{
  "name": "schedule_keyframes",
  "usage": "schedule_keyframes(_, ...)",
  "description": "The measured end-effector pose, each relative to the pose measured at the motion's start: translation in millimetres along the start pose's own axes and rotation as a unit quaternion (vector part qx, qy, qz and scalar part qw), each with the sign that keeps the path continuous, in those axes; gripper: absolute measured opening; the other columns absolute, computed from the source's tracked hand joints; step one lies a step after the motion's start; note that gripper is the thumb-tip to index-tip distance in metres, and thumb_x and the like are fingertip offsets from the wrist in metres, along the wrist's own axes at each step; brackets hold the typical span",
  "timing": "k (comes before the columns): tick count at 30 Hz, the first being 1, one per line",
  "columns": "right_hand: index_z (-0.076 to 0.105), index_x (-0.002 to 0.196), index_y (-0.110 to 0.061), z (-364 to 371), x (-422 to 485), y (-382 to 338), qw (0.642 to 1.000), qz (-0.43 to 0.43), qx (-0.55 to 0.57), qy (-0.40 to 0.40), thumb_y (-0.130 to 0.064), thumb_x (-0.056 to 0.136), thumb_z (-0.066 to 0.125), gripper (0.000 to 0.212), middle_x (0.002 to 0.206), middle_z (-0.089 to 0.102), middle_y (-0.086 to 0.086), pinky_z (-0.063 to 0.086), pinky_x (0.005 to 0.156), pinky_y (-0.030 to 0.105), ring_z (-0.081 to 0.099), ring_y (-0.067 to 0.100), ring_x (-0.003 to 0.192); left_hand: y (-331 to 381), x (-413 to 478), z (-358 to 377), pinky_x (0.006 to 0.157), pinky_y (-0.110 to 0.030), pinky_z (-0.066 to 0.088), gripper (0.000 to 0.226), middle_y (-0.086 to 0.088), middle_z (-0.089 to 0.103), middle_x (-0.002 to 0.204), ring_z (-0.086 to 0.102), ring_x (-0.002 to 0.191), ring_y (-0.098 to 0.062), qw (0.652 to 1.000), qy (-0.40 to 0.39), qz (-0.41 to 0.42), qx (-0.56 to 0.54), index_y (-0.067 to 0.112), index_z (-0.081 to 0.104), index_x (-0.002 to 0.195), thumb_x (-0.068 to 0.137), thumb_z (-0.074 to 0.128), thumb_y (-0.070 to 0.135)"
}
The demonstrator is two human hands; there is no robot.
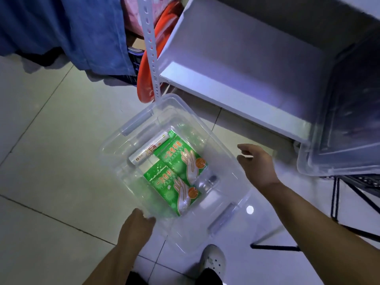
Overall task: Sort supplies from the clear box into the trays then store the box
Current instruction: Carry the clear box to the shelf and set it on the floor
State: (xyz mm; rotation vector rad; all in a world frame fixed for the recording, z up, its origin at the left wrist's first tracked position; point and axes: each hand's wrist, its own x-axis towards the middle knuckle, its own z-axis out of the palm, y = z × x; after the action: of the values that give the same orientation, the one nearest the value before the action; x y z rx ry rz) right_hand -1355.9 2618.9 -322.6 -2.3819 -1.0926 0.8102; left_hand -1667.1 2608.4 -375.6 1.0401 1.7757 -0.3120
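Clear box point(181, 239) sat on the tiled floor point(51, 182) just ahead of a white shoe point(212, 262). The left hand point(134, 229) gripped its near rim, fingers point(151, 219) curled over the edge. Inside lay two green packs point(176, 173) printed with glove outlines, an orange circle and Chinese characters reading 一次性手套, plus a white roll point(150, 148) whose label was too small to read. The right hand point(257, 163) hovered beside the far right rim, fingers spread and holding nothing. Beyond stood a white shelf point(236, 64) and another clear bin point(345, 128).
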Motion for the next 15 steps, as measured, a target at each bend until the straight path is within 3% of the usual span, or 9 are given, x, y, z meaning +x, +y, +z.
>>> schedule_keyframes(2, 0.067, 0.108, -0.012, -39, -25, -11, 0.996, -0.043, 0.017, 0.076, -0.003, 0.087, 0.060, 0.024, 0.108, 0.066, 0.006, 0.049, 0.080, 0.020, 0.061, 0.015, 0.087, 19, -19, -14, 0.071, -0.028, 0.043, 0.030, -0.009, 0.067, 0.096, 0.062, 0.088, -0.027, 0.997, 0.028, 0.060, 0.047, 0.008, 0.057, 0.112, 0.084, 0.058, 0.018)
schedule_keyframes(4, 0.068, 0.101, -0.015, -86, -51, -22, 0.983, -0.091, 0.015, 0.158, -0.001, 0.086, 0.058, 0.023, 0.097, 0.065, -0.001, 0.043, 0.071, 0.007, 0.057, 0.008, 0.077, 50, -42, -28, 0.064, -0.029, 0.041, 0.018, -0.006, 0.065, 0.081, 0.060, 0.073, -0.025, 0.992, 0.031, 0.118, 0.020, 0.012, 0.060, 0.102, 0.084, 0.057, 0.014)
schedule_keyframes(8, 0.069, 0.091, -0.011, -177, -87, -36, 0.929, -0.141, -0.017, 0.341, 0.004, 0.083, 0.053, 0.023, 0.087, 0.060, -0.005, 0.039, 0.068, 0.005, 0.053, 0.010, 0.081, 123, -83, -45, 0.074, -0.040, 0.049, 0.009, -0.009, 0.062, 0.072, 0.061, 0.075, -0.032, 0.976, -0.019, 0.218, -0.012, 0.013, 0.060, 0.078, 0.084, 0.056, 0.008)
schedule_keyframes(10, 0.067, 0.094, -0.010, -211, -88, -35, 0.909, -0.095, -0.040, 0.403, 0.001, 0.084, 0.053, 0.020, 0.091, 0.060, 0.002, 0.036, 0.072, 0.009, 0.053, 0.022, 0.091, 156, -102, -47, 0.077, -0.043, 0.050, 0.012, -0.008, 0.062, 0.074, 0.059, 0.074, -0.027, 0.965, -0.042, 0.258, -0.015, 0.017, 0.059, 0.077, 0.086, 0.056, 0.008)
schedule_keyframes(12, 0.061, 0.104, -0.006, -235, -79, -29, 0.899, -0.013, -0.071, 0.433, -0.008, 0.085, 0.055, 0.020, 0.102, 0.057, 0.014, 0.032, 0.083, 0.022, 0.047, 0.032, 0.101, 180, -117, -46, 0.075, -0.043, 0.049, 0.016, -0.007, 0.062, 0.073, 0.056, 0.070, -0.025, 0.954, -0.046, 0.296, -0.027, 0.022, 0.059, 0.076, 0.087, 0.056, 0.010)
schedule_keyframes(15, 0.052, 0.111, 0.000, -247, -54, -23, 0.916, 0.073, -0.097, 0.382, -0.028, 0.091, 0.050, 0.034, 0.109, 0.053, 0.019, 0.033, 0.080, 0.035, 0.045, 0.036, 0.107, 202, -133, -42, 0.072, -0.038, 0.047, 0.021, 0.002, 0.065, 0.074, 0.058, 0.071, -0.024, 0.935, -0.041, 0.350, -0.021, 0.030, 0.057, 0.074, 0.086, 0.058, 0.013)
